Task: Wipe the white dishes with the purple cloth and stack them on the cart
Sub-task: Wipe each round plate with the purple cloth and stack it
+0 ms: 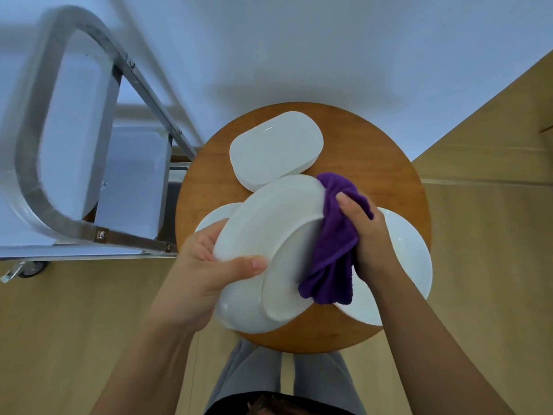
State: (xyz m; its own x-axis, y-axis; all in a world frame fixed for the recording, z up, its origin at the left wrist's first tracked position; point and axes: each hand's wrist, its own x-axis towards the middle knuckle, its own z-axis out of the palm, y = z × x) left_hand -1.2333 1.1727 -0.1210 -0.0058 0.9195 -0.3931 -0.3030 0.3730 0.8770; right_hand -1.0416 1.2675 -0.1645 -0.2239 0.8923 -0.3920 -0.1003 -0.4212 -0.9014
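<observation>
A white oval ceramic dish [269,235] is held tilted above the round wooden table [374,151], its rim clamped by the left hand [206,265], while the bunched purple cloth [332,235], gripped by the right hand [368,232], is pressed against its underside. Glazed, probably slippery and breakable, it is best gripped at opposite rims.

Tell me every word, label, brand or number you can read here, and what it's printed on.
None can be read: no text shows anywhere.
The held dish, the purple cloth and the upside-down dish on the round wooden table are plain.
The cart frame shows only bare metal and screws.
</observation>
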